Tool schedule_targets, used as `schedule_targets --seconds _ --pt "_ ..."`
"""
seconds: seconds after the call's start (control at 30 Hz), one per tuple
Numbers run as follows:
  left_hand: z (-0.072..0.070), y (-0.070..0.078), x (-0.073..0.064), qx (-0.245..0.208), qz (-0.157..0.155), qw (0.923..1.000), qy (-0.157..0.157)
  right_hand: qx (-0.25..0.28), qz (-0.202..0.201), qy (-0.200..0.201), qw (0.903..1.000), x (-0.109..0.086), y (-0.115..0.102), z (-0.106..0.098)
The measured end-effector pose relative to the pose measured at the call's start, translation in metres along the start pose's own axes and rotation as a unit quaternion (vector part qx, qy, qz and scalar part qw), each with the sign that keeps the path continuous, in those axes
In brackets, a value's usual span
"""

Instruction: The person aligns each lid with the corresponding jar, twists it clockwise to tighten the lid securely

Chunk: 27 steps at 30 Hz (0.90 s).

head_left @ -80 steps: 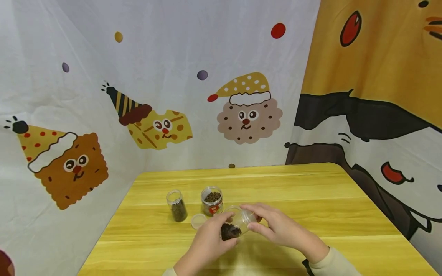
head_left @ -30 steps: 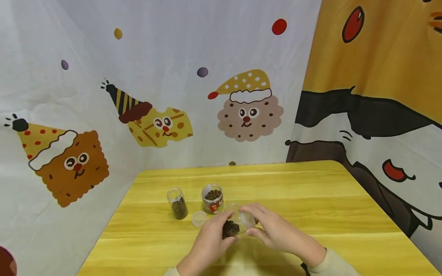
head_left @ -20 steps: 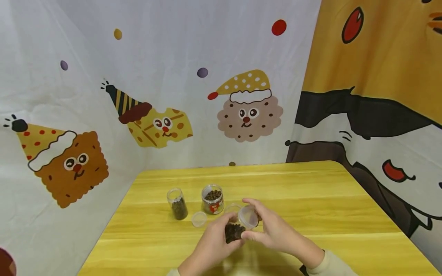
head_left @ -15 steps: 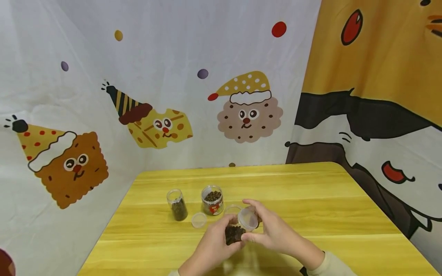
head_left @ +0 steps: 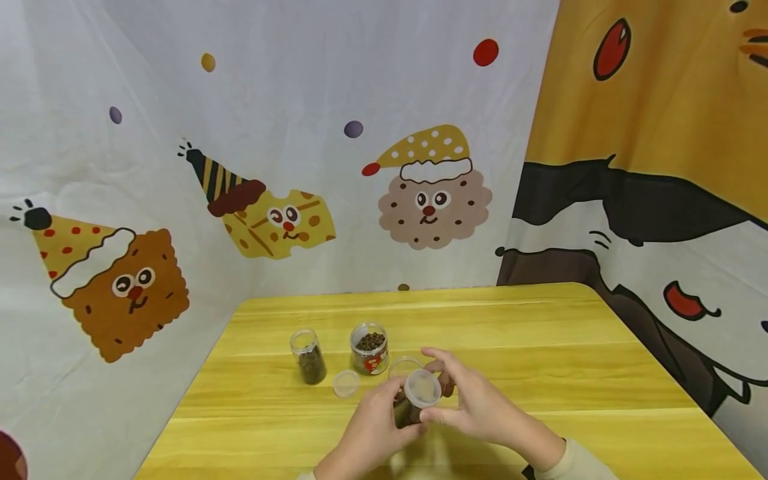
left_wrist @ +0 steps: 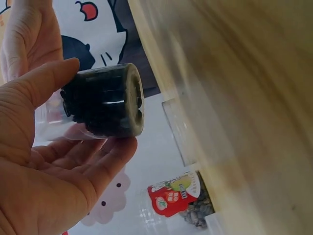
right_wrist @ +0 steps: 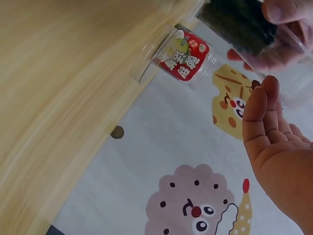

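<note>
My left hand (head_left: pixel 373 420) grips a clear jar (head_left: pixel 405 413) holding dark dried pieces. A translucent lid (head_left: pixel 423 389) covers its mouth and faces up and toward me. In the left wrist view, thumb and fingers wrap the sides of the jar (left_wrist: pixel 100 103), its base pointing away. My right hand (head_left: pixel 477 400) is spread loosely around the lid, thumb near its lower edge. The right wrist view shows the right hand (right_wrist: pixel 279 147) with extended, slightly bent fingers beside the jar (right_wrist: pixel 237 24); a gap shows there, and the thumb is out of view.
Behind the hands stand an open jar (head_left: pixel 369 360) of brown granules with a red label and a taller open jar (head_left: pixel 311 363) of dark contents. A small translucent lid (head_left: pixel 346 383) and a clear round lid (head_left: pixel 403 364) lie on the wooden table (head_left: pixel 270 427).
The right fingers, earlier closed around the lid, have loosened and spread. The left hand has tipped the jar so its lid faces more toward me. The jars on the table stayed put.
</note>
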State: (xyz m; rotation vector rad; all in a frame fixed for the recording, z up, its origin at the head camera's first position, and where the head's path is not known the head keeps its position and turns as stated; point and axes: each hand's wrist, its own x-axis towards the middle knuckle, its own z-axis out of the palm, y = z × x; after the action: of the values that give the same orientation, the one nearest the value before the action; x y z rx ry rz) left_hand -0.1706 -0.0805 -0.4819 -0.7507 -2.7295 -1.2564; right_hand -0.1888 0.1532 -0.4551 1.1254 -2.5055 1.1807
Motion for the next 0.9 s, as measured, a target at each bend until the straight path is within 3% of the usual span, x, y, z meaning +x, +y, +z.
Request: schedule_targets --seconds 0.17,0.4,0.53,0.67,0.9 --pt "0.005 -0.002 0.004 -0.029 -0.032 0.9991 -0.001 0.016 0.001 -0.014 0.9998 -0.004 0.005 -0.008" --pt "0.013 0.004 0.02 -0.028 -0.046 0.9985 -0.011 0.029 0.015 -0.017 0.9993 -0.023 0.027 -0.027" --pt "0.025 0.011 0.035 -0.036 -0.063 0.9972 -0.021 0.008 0.006 0.01 0.9999 -0.031 0.038 -0.039" --pt "0.039 0.018 0.053 -0.056 -0.064 0.9958 -0.032 -0.011 0.026 0.034 0.999 -0.036 0.045 -0.05" --pt "0.063 0.017 0.083 -0.017 -0.072 0.9972 -0.013 -0.048 0.047 0.057 0.9961 -0.042 0.053 -0.057"
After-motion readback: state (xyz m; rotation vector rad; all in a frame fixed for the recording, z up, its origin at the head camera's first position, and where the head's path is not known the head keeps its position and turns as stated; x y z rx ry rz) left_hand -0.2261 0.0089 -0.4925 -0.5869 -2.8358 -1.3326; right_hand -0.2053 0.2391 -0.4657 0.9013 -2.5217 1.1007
